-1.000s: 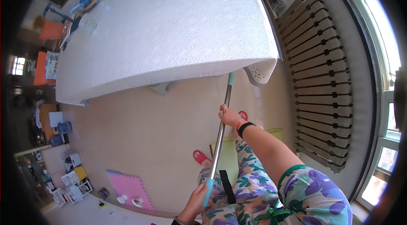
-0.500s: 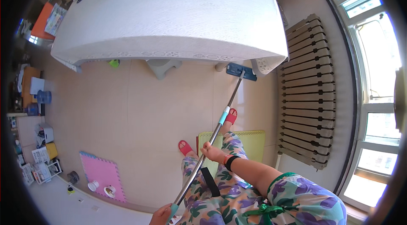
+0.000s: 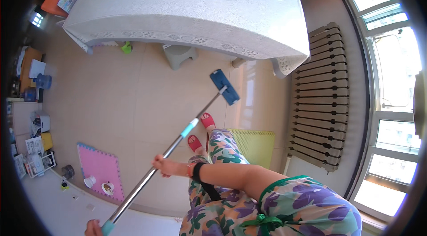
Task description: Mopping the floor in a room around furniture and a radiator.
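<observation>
A flat mop (image 3: pixel 225 87) with a blue rectangular head rests on the beige tiles, its silver pole slanting down to the lower left. My right hand (image 3: pixel 164 165) is closed around the middle of the pole, below a teal and white joint. At the bottom edge my left hand (image 3: pixel 93 228) grips the teal end of the handle, partly cut off by the frame. My red slippers (image 3: pixel 194 143) stand on the floor just right of the pole.
A table with a white lace cloth (image 3: pixel 191 9) spans the far side, a grey stool (image 3: pixel 180 56) and a table leg beneath it. A radiator (image 3: pixel 318 98) lines the right wall. Around me lie a yellow-green mat (image 3: pixel 253 145) and a pink foam mat (image 3: pixel 101 171).
The mop head has come out from the table's right corner, moving left and nearer, and has turned. Both hands have swung left with the pole, and my right foot has stepped left.
</observation>
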Motion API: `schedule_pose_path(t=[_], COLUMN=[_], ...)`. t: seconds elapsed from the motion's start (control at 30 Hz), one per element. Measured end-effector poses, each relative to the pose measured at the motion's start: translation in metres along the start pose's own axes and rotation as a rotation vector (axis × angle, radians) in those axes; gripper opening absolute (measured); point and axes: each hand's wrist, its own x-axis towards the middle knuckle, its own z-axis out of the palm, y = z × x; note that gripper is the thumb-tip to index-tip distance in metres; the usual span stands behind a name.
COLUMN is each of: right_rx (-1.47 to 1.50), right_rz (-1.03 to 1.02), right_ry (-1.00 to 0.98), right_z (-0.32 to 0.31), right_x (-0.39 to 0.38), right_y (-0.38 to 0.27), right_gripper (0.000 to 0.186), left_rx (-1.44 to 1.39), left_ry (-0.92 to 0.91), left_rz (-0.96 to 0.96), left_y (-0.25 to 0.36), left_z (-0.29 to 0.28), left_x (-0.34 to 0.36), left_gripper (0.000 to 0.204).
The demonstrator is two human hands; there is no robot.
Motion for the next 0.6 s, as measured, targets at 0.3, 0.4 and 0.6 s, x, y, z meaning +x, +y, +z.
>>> schedule_pose_path(t=[0.3, 0.4, 0.6], right_rx=[-0.226, -0.299, -0.949], right_rz=[-0.228, -0.252, -0.481], right_ry=[-0.231, -0.15, 0.101], right_z=[0.028, -0.015, -0.155], right_x=[-0.034, -0.045, -0.048], right_y=[-0.09, -0.094, -0.025], right_gripper=[0.04, 0.041, 0.052], left_rx=[-0.091, -0.151, -0.172], left_ry=[-0.01, -0.21, -0.368], left_rz=[-0.242, -0.307, -0.09], left_y=[-0.003, 0.02, 0.102], left_z=[-0.089, -0.076, 0.03], left_x=[0.008, 0.046, 0.103], left_gripper=[0.024, 0.022, 0.016])
